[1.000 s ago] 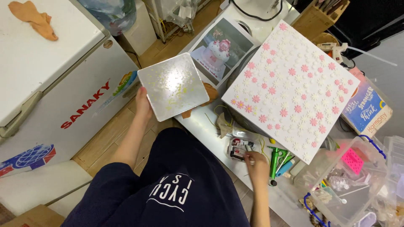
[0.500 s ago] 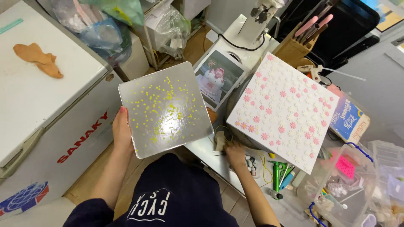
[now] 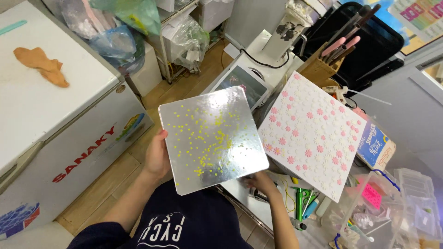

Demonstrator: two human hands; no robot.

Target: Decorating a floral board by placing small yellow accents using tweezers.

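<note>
My left hand (image 3: 157,157) grips the left edge of a shiny silver square board (image 3: 212,138) dotted with small yellow beads, held up and tilted over the low white table (image 3: 258,207). My right hand (image 3: 260,181) reaches under the board's lower right corner, by small items on the table; what its fingers touch is hidden. To the right lies a white square board (image 3: 314,131) covered with pink and white flowers.
A white chest freezer (image 3: 50,115) with an orange cloth (image 3: 41,64) stands at left. Green and blue tools (image 3: 302,200) lie on the table. Clear plastic boxes (image 3: 397,203) sit at right. A knife block (image 3: 323,64) and glue gun (image 3: 339,92) are behind the flower board.
The silver board has moved right and closer to the flower board, now covering the cake photo. My right hand stays low at the table, partly under the board.
</note>
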